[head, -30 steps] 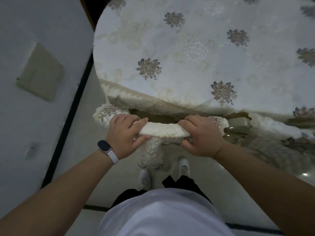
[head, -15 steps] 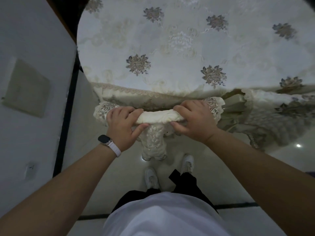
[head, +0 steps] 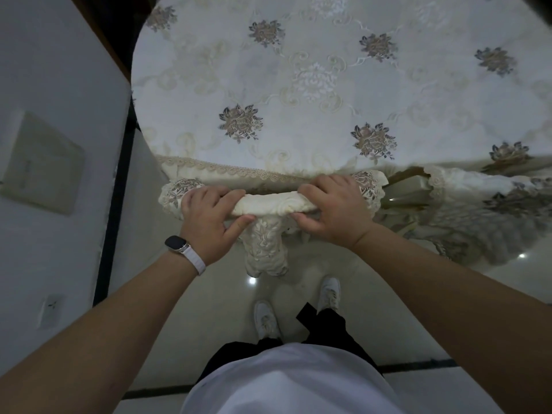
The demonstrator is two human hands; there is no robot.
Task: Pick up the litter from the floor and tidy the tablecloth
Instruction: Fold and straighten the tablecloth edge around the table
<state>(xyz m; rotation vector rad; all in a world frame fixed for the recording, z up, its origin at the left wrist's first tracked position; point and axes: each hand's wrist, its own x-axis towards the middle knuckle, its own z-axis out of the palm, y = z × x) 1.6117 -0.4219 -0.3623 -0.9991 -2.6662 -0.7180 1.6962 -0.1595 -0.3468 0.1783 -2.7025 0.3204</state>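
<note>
**Step in hand:** tidying the cloth, in my assessment. The cream, flower-embroidered fabric tablecloth [head: 298,100] lies spread flat over a round desk, which it hides entirely.

**Near edge:** the cloth is gathered into a tight cream roll [head: 271,204] running left to right, just beside the lace-trimmed rim.
- Your left hand [head: 209,216] grips the left end of the roll, fingers curled over the top and thumb underneath.
- Your right hand [head: 334,210] grips the right end the same way.
- Between them a lace-worked hanging tail [head: 265,249] drops toward the pale glossy tiled floor [head: 209,294]. Whether it touches cannot be told.

**Right side:** the loose overhang [head: 478,210] hangs rumpled and uneven. It exposes something pale beneath that cannot be identified.

**Litter:** none shows on the visible stretch of floor. That part of the task cannot be confirmed as complete from this view.

**Next move, as judged:** the roll needs either tucking under the rim or letting out evenly. Keep both hands level so the hem sits parallel to the edge, and gather the hanging tail in with it. The right-hand drape then needs straightening to match. A one-sided pull would likely drag the flat top askew.
</note>
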